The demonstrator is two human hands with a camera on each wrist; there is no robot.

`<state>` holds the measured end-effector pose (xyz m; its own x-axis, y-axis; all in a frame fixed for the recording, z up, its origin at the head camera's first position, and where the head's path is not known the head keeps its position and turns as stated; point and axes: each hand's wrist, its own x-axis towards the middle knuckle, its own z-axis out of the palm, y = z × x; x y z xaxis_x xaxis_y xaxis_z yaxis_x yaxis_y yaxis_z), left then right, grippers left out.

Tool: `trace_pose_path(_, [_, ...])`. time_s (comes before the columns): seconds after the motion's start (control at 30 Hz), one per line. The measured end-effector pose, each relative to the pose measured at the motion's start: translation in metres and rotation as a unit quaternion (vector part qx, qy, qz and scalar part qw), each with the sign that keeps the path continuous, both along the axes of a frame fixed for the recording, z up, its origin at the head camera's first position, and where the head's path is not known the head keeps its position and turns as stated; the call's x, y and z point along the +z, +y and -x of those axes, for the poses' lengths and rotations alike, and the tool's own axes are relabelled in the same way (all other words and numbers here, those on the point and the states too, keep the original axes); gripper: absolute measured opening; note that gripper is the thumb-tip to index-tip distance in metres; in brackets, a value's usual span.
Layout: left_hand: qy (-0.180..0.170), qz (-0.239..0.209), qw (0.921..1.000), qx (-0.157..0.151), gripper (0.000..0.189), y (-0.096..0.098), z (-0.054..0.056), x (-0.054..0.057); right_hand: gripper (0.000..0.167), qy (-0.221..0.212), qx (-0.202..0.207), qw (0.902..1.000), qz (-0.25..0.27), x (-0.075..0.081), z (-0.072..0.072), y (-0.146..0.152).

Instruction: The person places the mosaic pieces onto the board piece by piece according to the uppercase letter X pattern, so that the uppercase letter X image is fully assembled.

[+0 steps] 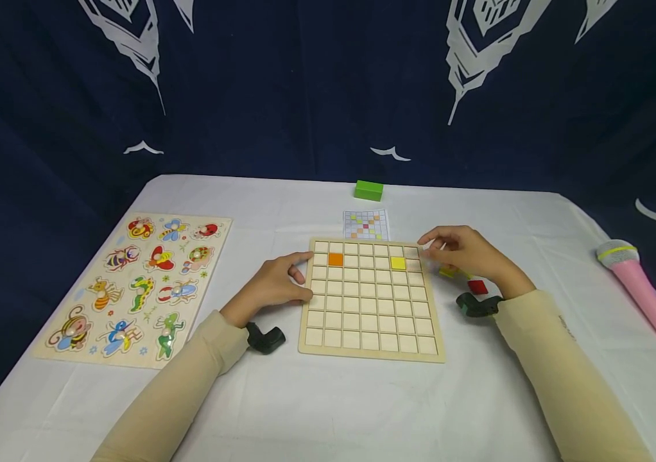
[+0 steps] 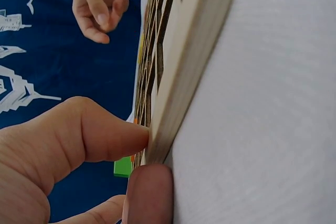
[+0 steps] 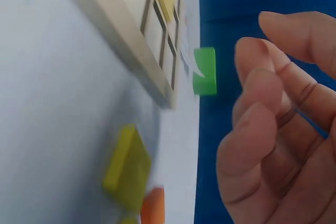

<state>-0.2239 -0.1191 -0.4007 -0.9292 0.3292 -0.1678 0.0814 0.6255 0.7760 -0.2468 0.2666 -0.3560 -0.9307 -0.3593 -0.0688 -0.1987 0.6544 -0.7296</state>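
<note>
A wooden grid board (image 1: 371,356) lies flat on the table, with an orange tile (image 1: 336,259) and a yellow tile (image 1: 398,263) seated in its second row from the far edge. My left hand (image 1: 278,280) touches the board's left edge with thumb and index finger spread apart along it. Above the far right corner hovers my right hand (image 1: 466,253), its fingers loosely bent with nothing between them in the right wrist view. Beneath that hand are a loose yellow tile (image 3: 127,169), an orange tile (image 3: 153,206) and a red tile (image 1: 477,287), partly hidden by it.
Behind the board lie a printed colour pattern card (image 1: 366,224) and a green block (image 1: 368,190). An insect peg puzzle (image 1: 149,289) occupies the table's left side. A pink toy microphone (image 1: 642,292) lies at the right edge. A dark patterned curtain (image 1: 305,90) hangs behind.
</note>
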Motion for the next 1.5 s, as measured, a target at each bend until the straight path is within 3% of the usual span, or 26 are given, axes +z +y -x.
trace_pose_path(0.37, [0.005, 0.004, 1.0, -0.002, 0.087, 0.0, 0.001, -0.001, 0.032, 0.027, -0.039, 0.9983, 0.033, -0.001, -0.019, 0.042])
trace_pose_path(0.5, [0.006, 0.006, 1.0, -0.002, 0.088, -0.001, 0.001, -0.001, 0.032, 0.017, -0.052, 0.9968, 0.058, -0.004, -0.023, 0.059])
trace_pose_path(0.7, [0.005, 0.004, 1.0, -0.003, 0.088, -0.001, 0.0, -0.001, 0.02, -0.015, -0.087, 0.9922, 0.088, -0.006, -0.025, 0.085])
trace_pose_path(1.0, [0.003, 0.002, 1.0, -0.003, 0.088, 0.0, 0.0, 0.0, 0.023, -0.042, -0.111, 0.9863, 0.115, -0.021, -0.024, 0.116])
trace_pose_path(1.3, [0.004, 0.005, 1.0, -0.002, 0.087, 0.0, 0.001, 0.0, 0.025, -0.084, -0.142, 0.975, 0.149, -0.033, -0.022, 0.132])
trace_pose_path(1.5, [0.002, 0.004, 1.0, -0.004, 0.088, 0.0, 0.001, 0.0, 0.025, -0.089, -0.144, 0.9751, 0.143, -0.04, -0.022, 0.137])
